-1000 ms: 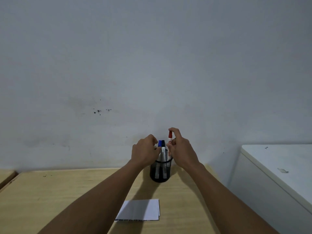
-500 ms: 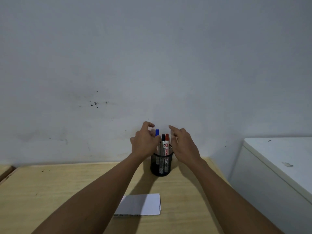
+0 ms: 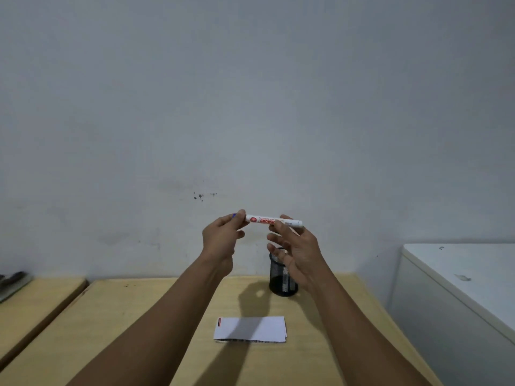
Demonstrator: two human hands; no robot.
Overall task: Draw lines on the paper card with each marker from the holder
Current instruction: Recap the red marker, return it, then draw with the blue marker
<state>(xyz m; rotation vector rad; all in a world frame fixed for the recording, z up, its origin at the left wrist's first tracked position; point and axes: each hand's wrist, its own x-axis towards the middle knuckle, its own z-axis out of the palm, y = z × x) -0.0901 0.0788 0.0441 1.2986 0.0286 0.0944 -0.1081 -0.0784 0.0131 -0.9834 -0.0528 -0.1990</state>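
Both hands are now lifted clear of the holder [image 3: 282, 280], where half a second ago they were hovering at its rim; a marker [image 3: 273, 220] has come out with them. It is lying level in the air, long axis running left to right, well above the desk [image 3: 139, 330]. The left hand [image 3: 221, 238] is pinching the cap end, where a bit of blue is peeking out behind the fingertips. The right hand [image 3: 295, 246] is cradling the barrel from behind, thumb and forefinger closed on it, the other fingers spread loose. Both hands are sharing the one marker, so pulling them apart along that axis looks like the uncapping step.

The card [image 3: 250, 328] is lying flat on the desk, nearer the person than the holder and below the hands, slightly closer to the left arm. A short red and dark mark is showing at its left edge.
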